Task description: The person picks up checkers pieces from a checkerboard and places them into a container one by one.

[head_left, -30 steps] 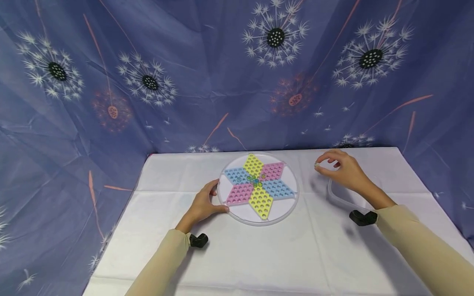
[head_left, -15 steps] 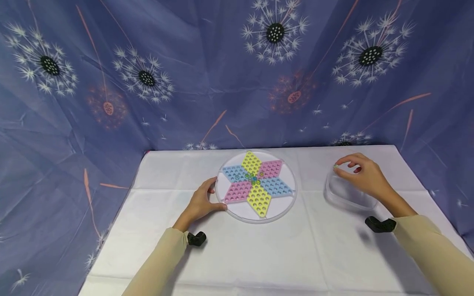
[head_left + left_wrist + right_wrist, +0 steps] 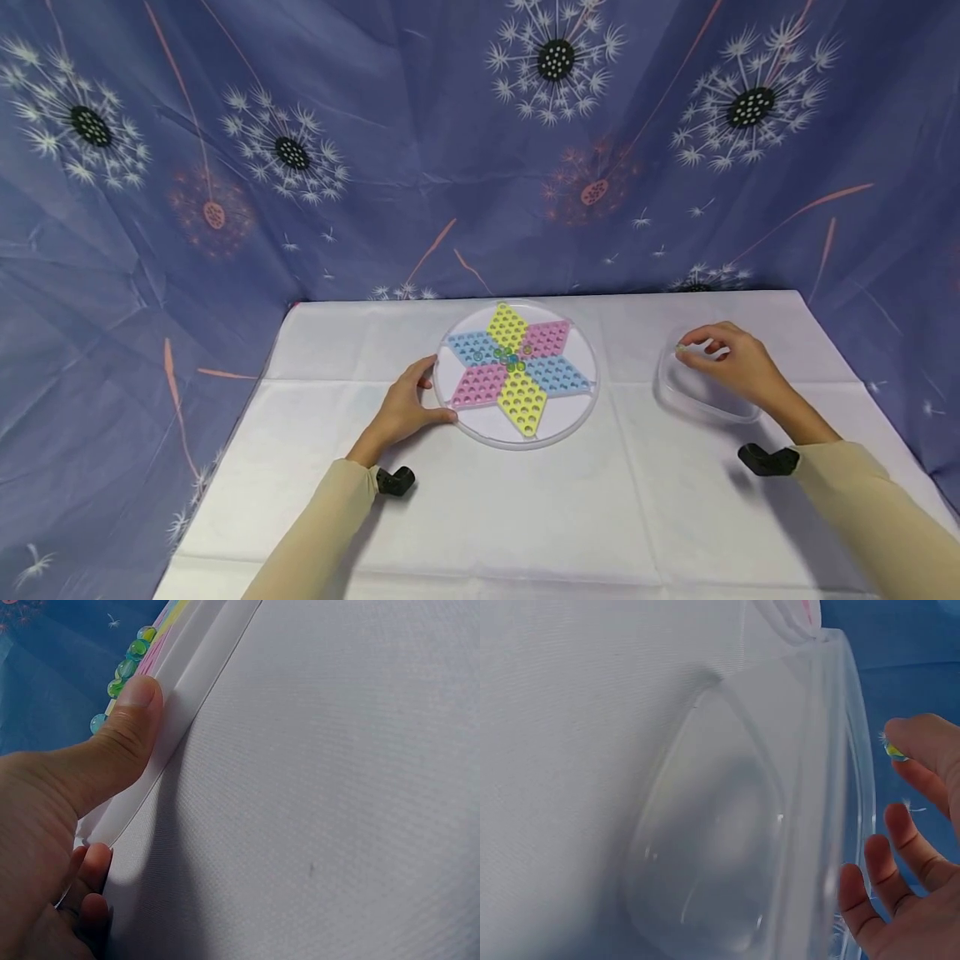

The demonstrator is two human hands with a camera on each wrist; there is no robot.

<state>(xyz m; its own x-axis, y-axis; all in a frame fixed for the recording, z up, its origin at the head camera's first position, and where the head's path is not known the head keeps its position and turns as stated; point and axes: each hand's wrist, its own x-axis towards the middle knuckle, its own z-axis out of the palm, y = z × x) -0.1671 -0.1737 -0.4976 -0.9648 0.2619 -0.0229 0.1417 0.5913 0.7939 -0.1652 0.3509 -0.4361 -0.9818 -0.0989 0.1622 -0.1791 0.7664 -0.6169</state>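
Note:
A round white Chinese checkers board [image 3: 558, 412] with a yellow, pink and blue star lies on the table. Several glass marbles [image 3: 512, 359] cluster around the star's centre. At the board's left rim my left hand [image 3: 405, 408] grips the edge; in the left wrist view the thumb [image 3: 135, 727] lies along the white rim, with marbles beyond it. My right hand [image 3: 738, 362] is raised over a clear plastic container [image 3: 697, 410]. Between thumb and index finger it pinches a marble [image 3: 894, 752] with yellow and blue in it, while the other fingers are spread apart.
A white cloth [image 3: 570, 517] with fold creases covers the table. Behind and to both sides hangs a blue curtain [image 3: 420, 150] with dandelion prints. Black wrist cameras [image 3: 768, 460] sit on both wrists.
My right hand has moved right, from beside the container to over it, then slightly lower, with the marble still pinched. The left hand stays on the board's rim; the view has shifted slightly.

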